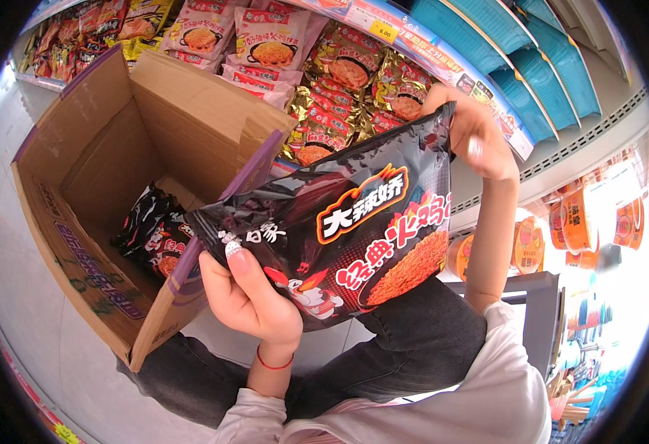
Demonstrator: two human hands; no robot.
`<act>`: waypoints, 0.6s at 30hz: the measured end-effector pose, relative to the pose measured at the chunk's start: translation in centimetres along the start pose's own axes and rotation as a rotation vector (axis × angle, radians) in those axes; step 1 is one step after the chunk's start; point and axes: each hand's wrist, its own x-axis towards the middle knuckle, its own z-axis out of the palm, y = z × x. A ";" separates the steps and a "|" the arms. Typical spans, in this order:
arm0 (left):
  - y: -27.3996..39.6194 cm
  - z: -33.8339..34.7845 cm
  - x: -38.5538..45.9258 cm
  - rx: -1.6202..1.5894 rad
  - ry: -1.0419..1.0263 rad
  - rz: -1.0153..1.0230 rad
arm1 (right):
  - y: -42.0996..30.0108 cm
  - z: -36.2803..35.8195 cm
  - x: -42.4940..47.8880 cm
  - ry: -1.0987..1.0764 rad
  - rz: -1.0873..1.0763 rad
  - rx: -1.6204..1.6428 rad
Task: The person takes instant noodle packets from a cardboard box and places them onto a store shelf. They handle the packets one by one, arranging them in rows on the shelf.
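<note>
A black plastic packet of instant noodles (357, 233) is stretched between my two hands in front of my knees. My left hand (252, 299) pinches its left corner, thumb on top. At the far right corner, my right hand (477, 139) grips the edge with bent fingers. To the left of the packet stands an open cardboard box (102, 144) with purple-taped rims. Deep inside it lie black noodle packets (160, 233) of the same look; the packet and the box wall partly hide them.
Pink noodle packets (271, 41) and gold noodle packets (352, 61) fill the shelf behind the box. A price strip (413, 41) runs along the shelf edge, with blue packages (468, 33) above it. Orange tubs (574, 222) stand at the right. My knees (424, 338) are bent beside the box.
</note>
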 end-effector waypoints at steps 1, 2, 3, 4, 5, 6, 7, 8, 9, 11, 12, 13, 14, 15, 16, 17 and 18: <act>-0.1 0.1 -0.1 -0.001 0.023 -0.002 | 0.2 0.0 -0.3 -0.072 0.042 0.036; -0.2 0.2 -0.2 -0.001 0.046 -0.003 | 0.4 0.0 -0.5 -0.144 0.086 0.070; -0.2 0.3 -0.4 -0.006 0.066 -0.008 | 0.8 -0.4 -0.9 -0.282 0.080 0.143; -0.1 0.4 -0.4 -0.016 0.077 -0.022 | 0.8 -0.3 -1.1 -0.278 0.107 0.148; 0.1 0.7 -0.2 -0.017 0.099 -0.040 | 1.1 -0.5 -1.2 -0.285 0.040 0.117; 0.2 1.0 0.0 -0.012 0.121 -0.058 | 1.9 -0.7 -1.0 -0.294 -0.028 0.091; 0.1 1.2 0.0 -0.007 0.143 -0.077 | 2.4 -0.8 -1.0 -0.302 -0.096 0.064; -0.1 1.1 0.1 0.010 0.114 -0.075 | 2.3 -0.7 -1.3 -0.233 -0.066 0.076; -0.1 1.1 0.3 0.024 0.114 -0.063 | 2.2 -0.6 -1.0 -0.243 -0.129 0.057; -0.5 1.2 0.7 0.052 0.113 -0.039 | 2.2 -0.8 -0.4 -0.263 -0.255 0.018; -0.9 0.4 0.7 0.024 0.013 -0.051 | 2.1 -1.2 -0.7 -0.249 -0.224 0.018; -1.4 0.1 0.8 0.045 -0.034 -0.043 | 2.0 -1.4 -1.0 -0.239 -0.209 0.032; -1.5 0.1 0.9 0.125 -0.057 -0.016 | 1.8 -1.6 -1.2 -0.229 -0.193 0.047; -1.5 0.2 0.9 0.202 -0.080 0.009 | 1.7 -1.7 -1.3 -0.218 -0.176 0.059; -1.6 0.3 0.9 0.235 -0.107 0.053 | 1.9 -1.8 -1.2 -0.187 -0.279 0.017; -1.6 0.4 0.9 0.232 -0.125 0.048 | 2.1 -2.0 -1.5 -0.184 -0.224 0.022; -1.7 0.3 0.9 0.232 -0.141 0.040 | 2.2 -2.4 -2.0 -0.181 -0.168 0.029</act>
